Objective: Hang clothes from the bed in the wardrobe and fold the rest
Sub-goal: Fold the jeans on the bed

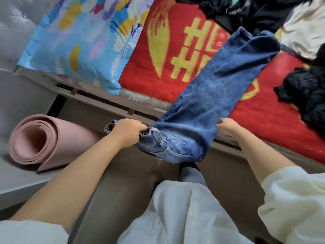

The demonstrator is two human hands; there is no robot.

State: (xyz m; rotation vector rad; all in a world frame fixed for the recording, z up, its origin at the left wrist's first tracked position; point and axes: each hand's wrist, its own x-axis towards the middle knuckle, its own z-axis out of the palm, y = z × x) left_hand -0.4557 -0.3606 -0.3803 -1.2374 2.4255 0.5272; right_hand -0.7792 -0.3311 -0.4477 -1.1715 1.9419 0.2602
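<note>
The waistband of the blue denim jeans point(202, 110) is gripped by the curled left hand point(127, 132); the opposite edge is pinched by the right hand point(226, 126). The legs are stretched flat across the fuzzy red blanket point(140, 71) covering the bed point(98, 101), beside dark crumpled clothes point(306, 92).

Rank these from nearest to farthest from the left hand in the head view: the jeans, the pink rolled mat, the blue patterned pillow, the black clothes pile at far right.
1. Jeans, gripped at the waistband by the left hand.
2. Pink rolled mat, on the floor to its left.
3. Blue patterned pillow, up on the bed.
4. Black clothes pile, far right on the bed.
</note>
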